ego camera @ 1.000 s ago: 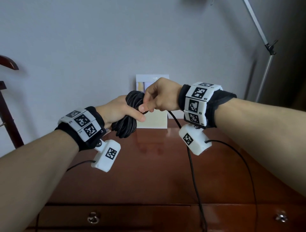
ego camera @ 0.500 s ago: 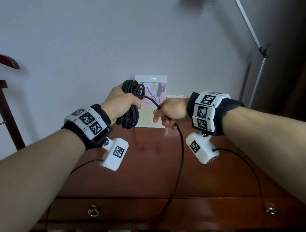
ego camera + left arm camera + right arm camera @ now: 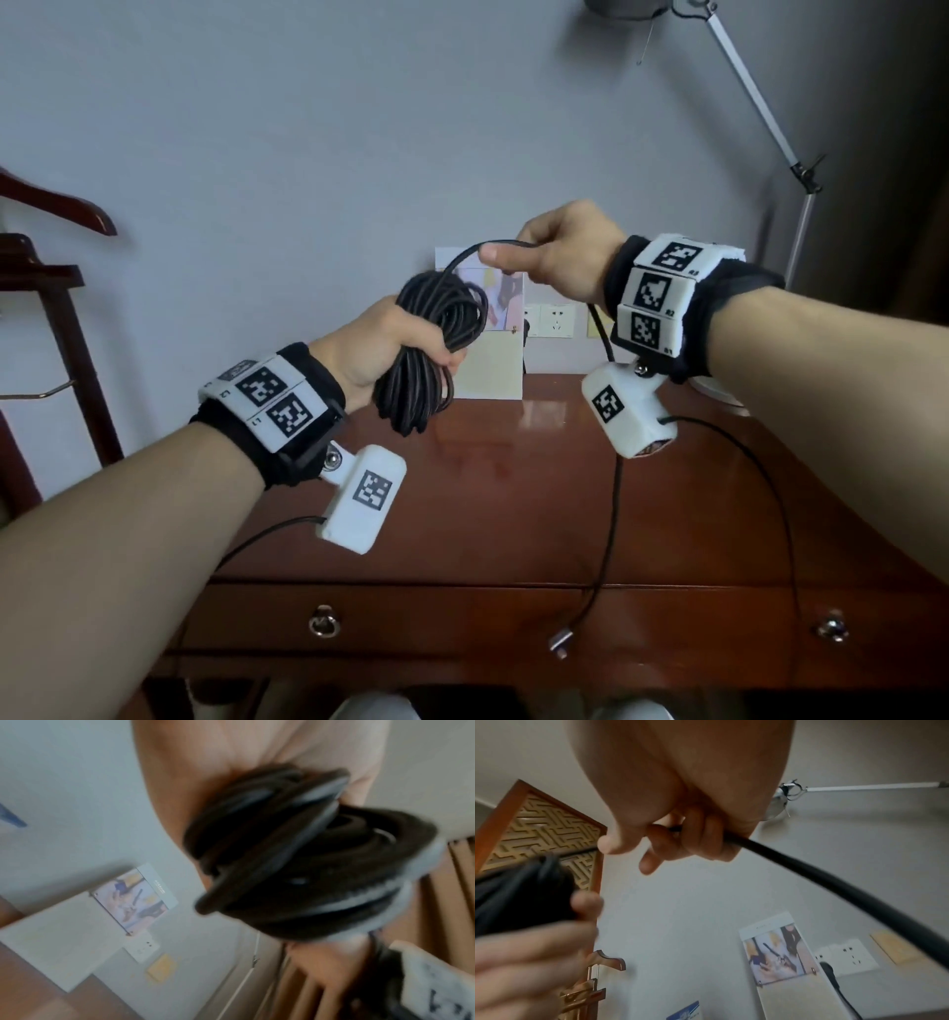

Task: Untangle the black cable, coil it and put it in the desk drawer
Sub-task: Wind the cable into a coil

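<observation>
My left hand (image 3: 382, 347) grips a thick coil of black cable (image 3: 431, 349) above the desk's back left. In the left wrist view the coil (image 3: 295, 862) fills the blurred frame under the palm. A loose strand arcs from the coil up to my right hand (image 3: 554, 257), which pinches it between thumb and curled fingers, higher and to the right. The right wrist view shows the black cable (image 3: 808, 866) running out of that fist (image 3: 680, 841). The free tail hangs in front of the desk, ending in a metal plug (image 3: 561, 642) beside the shut drawer (image 3: 385, 622).
The red-brown desk (image 3: 513, 503) has ring pulls (image 3: 322, 621) on its drawer fronts. A picture card (image 3: 488, 370) leans against the wall beside wall sockets (image 3: 552, 321). A lamp arm (image 3: 760, 113) rises at right and a wooden rack (image 3: 56, 288) stands at left.
My right hand has risen from low beside the coil to above it, drawing a strand up. The hanging tail has shortened, and its plug now shows by the drawer.
</observation>
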